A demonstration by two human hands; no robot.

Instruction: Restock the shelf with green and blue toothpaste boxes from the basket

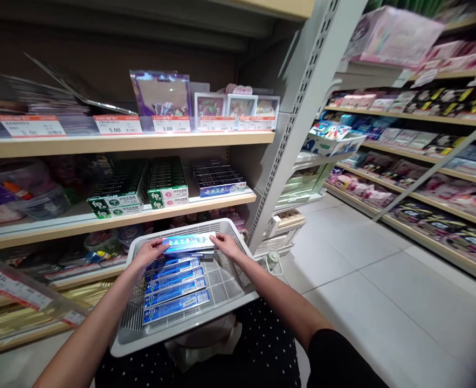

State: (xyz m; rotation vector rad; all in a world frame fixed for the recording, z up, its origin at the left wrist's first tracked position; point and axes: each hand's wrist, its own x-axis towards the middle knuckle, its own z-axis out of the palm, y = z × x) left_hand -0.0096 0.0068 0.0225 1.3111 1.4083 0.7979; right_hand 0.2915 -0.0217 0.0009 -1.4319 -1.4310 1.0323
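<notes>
A long blue-and-white toothpaste box is held level between both hands, above the far end of a grey plastic basket. My left hand pinches its left end, and my right hand grips the right end with thumb and fingers. Beneath it, several similar blue toothpaste boxes lie in a row on the basket's left side. The basket rests over my lap. On the shelf just beyond stands a stack of blue-and-white boxes with matching print.
Green toothpaste boxes stand in rows on the middle shelf, left of the blue ones. Above, boxed trinkets sit behind price tags. A grey perforated post rises at the right. Beyond it are a tiled floor and stocked shelves.
</notes>
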